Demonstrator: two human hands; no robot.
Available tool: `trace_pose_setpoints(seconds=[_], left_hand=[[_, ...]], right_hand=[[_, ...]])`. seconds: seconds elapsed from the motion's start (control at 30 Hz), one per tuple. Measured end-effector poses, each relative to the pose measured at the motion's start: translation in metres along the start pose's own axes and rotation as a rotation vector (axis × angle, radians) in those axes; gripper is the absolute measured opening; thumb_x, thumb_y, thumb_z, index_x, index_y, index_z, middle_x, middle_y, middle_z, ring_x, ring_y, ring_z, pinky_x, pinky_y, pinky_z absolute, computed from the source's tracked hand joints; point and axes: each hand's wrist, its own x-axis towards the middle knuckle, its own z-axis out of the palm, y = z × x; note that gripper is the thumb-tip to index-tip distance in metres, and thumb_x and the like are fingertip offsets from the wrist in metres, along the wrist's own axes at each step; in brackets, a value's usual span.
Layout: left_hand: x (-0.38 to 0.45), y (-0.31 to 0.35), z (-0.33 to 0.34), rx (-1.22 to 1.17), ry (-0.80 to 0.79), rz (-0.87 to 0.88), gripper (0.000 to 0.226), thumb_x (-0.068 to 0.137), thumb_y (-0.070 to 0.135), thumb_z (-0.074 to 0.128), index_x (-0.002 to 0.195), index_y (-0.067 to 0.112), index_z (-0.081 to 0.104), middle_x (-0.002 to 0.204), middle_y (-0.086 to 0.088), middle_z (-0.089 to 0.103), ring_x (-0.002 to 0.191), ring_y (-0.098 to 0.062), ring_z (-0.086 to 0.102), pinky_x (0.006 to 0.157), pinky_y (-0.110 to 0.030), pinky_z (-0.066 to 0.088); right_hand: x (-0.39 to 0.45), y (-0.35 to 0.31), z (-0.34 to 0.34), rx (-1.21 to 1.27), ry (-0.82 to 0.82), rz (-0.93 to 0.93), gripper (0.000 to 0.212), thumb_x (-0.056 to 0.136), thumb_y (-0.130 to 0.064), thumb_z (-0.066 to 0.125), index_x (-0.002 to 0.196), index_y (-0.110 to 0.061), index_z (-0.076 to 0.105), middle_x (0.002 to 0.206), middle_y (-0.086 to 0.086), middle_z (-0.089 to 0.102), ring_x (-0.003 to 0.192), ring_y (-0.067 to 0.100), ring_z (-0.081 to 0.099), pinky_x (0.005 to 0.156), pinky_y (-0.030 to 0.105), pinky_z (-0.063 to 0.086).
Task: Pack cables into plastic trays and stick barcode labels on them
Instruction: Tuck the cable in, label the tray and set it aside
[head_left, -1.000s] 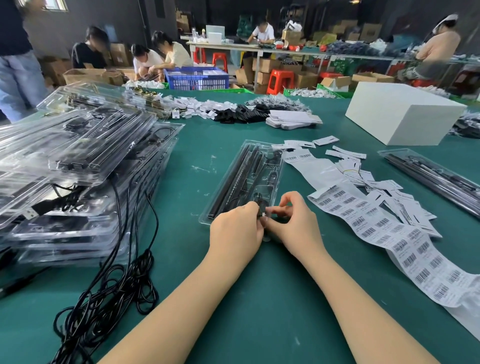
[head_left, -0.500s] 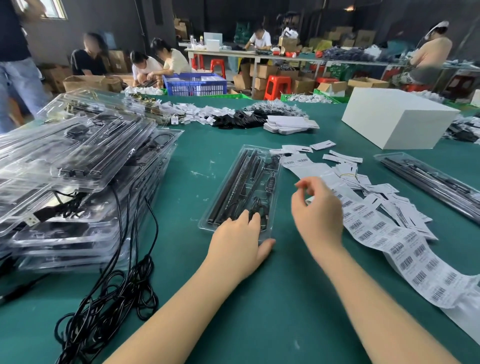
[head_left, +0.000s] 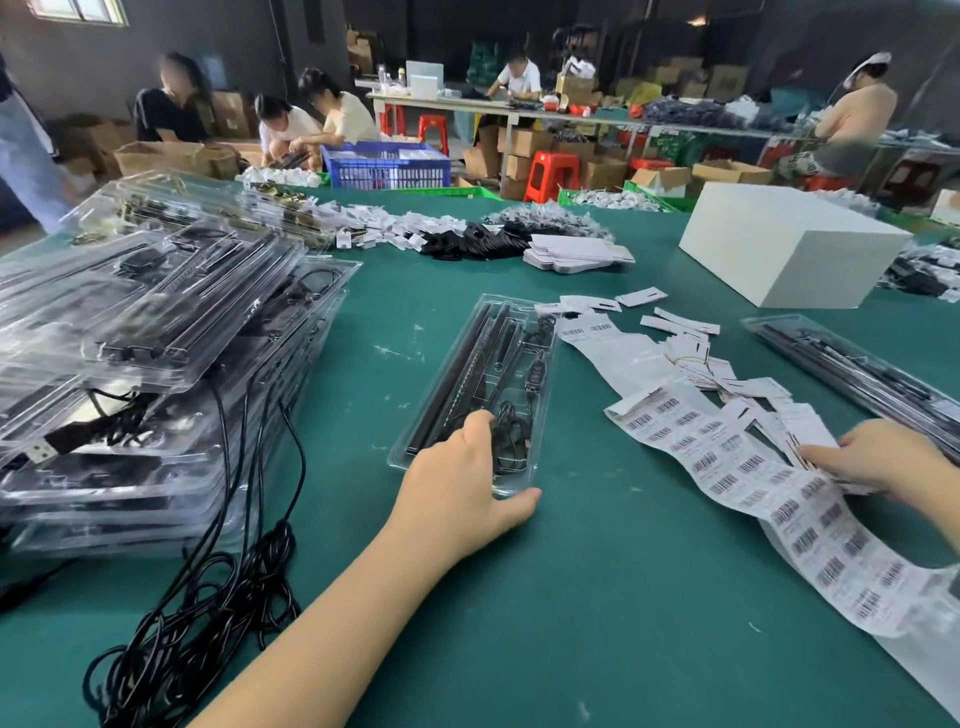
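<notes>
Right now your left hand (head_left: 457, 478) rests on the near end of the clear plastic blister tray (head_left: 483, 384), fingers spread and relaxed across its lid rather than curled round it; that looks meant to pin the tray flat while you fetch a label. The tray lies lengthwise in the middle of the table, with black bars and a coiled black cable (head_left: 511, 431) seated in its pockets, so the packing of this one seems done and the barcode is what it lacks.

Your right hand (head_left: 878, 457) is out at the right, fingertips pinching the edge of the long white strip of barcode labels (head_left: 727, 452), probably to peel one off. The strip runs from beside the tray down to the near right corner, close enough to reach without letting go of the tray.

Under it all lies a dark green felt-like tabletop (head_left: 597, 597). A tall stack of filled clear trays (head_left: 145, 364) sits at the left with loose black cables (head_left: 208, 623) spilling near you. Far right stands a plain white box (head_left: 789, 249). Beyond is a dim workshop with seated workers, cardboard cartons and red stools.
</notes>
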Motion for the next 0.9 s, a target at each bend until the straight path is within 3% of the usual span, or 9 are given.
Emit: trace_pose_setpoints(seconds=[0.13,0.2,0.3,0.37,0.53,0.57,0.67,0.77,0.9], left_hand=[[0.001,-0.004,-0.003,-0.018,-0.051,-0.006,0.088,0.075,0.071,0.057,0.139,0.018,0.028,0.126,0.002,0.047,0.110,-0.017,0.055,0.093,-0.030,0.044],[0.001,-0.005,-0.002,-0.001,-0.045,0.013,0.090,0.075,0.073,0.055,0.141,0.020,0.026,0.127,0.001,0.048,0.109,-0.018,0.055,0.092,-0.030,0.044],[0.002,-0.010,-0.001,-0.009,-0.038,0.032,0.093,0.073,0.076,0.055,0.143,0.023,0.025,0.128,0.002,0.049,0.112,-0.016,0.056,0.094,-0.031,0.044],[0.003,-0.013,0.000,-0.055,-0.048,0.019,0.096,0.069,0.078,0.057,0.143,0.024,0.027,0.130,0.003,0.049,0.117,-0.012,0.054,0.097,-0.031,0.043],[0.006,-0.016,0.002,-0.029,-0.054,0.024,0.088,0.068,0.082,0.052,0.135,0.026,0.041,0.130,0.006,0.051,0.116,-0.011,0.055,0.097,-0.031,0.043],[0.006,-0.017,0.002,0.003,-0.053,0.035,0.084,0.070,0.083,0.047,0.133,0.027,0.045,0.129,0.006,0.052,0.114,-0.012,0.056,0.095,-0.030,0.044],[0.005,-0.016,0.003,0.096,-0.045,0.067,0.079,0.078,0.080,0.034,0.133,0.025,0.047,0.130,0.006,0.053,0.116,-0.015,0.054,0.091,-0.031,0.043],[0.003,-0.013,0.006,0.150,-0.049,0.087,0.071,0.089,0.071,0.026,0.138,0.023,0.043,0.139,0.006,0.050,0.124,-0.018,0.050,0.096,-0.032,0.039],[0.003,-0.011,0.008,0.173,-0.061,0.073,0.062,0.095,0.062,0.026,0.140,0.021,0.042,0.140,0.004,0.050,0.123,-0.021,0.050,0.096,-0.032,0.037]], right_hand=[[0.001,0.009,0.002,0.277,0.145,0.003,0.048,0.083,-0.054,0.067,0.108,-0.014,0.072,0.090,0.006,0.069,0.078,0.025,0.058,0.054,0.026,0.039],[-0.001,0.010,-0.001,0.342,0.177,0.017,0.043,0.084,-0.047,0.070,0.109,-0.012,0.072,0.082,0.009,0.067,0.079,0.027,0.058,0.055,0.026,0.035],[0.000,0.012,0.000,0.362,0.188,0.076,0.029,0.089,-0.037,0.066,0.107,-0.016,0.073,0.098,0.012,0.073,0.094,0.033,0.062,0.057,0.025,0.033],[-0.001,0.014,0.001,0.443,0.223,0.105,0.028,0.089,-0.033,0.067,0.109,-0.015,0.073,0.103,0.015,0.071,0.089,0.034,0.061,0.052,0.024,0.031],[-0.035,-0.020,-0.017,0.968,0.540,-0.018,0.027,0.087,-0.022,0.068,0.109,-0.007,0.069,0.105,0.010,0.071,0.078,0.021,0.062,0.067,0.030,0.048],[-0.048,-0.035,-0.023,1.109,0.473,-0.107,0.024,0.088,-0.017,0.067,0.109,-0.006,0.067,0.100,0.009,0.071,0.072,0.017,0.064,0.062,0.029,0.050],[-0.092,-0.088,-0.027,1.404,-0.029,-0.277,0.010,0.088,-0.005,0.065,0.096,-0.010,0.061,0.077,0.006,0.070,0.052,0.012,0.066,0.048,0.022,0.054],[-0.123,-0.133,-0.013,1.386,-0.434,-0.327,0.006,0.090,-0.001,0.061,0.096,-0.004,0.060,0.069,0.010,0.066,0.046,0.012,0.062,0.045,0.019,0.051],[-0.140,-0.170,0.006,1.256,-0.671,-0.328,0.007,0.090,-0.001,0.060,0.095,-0.003,0.065,0.069,0.009,0.070,0.052,0.013,0.063,0.047,0.020,0.052]])
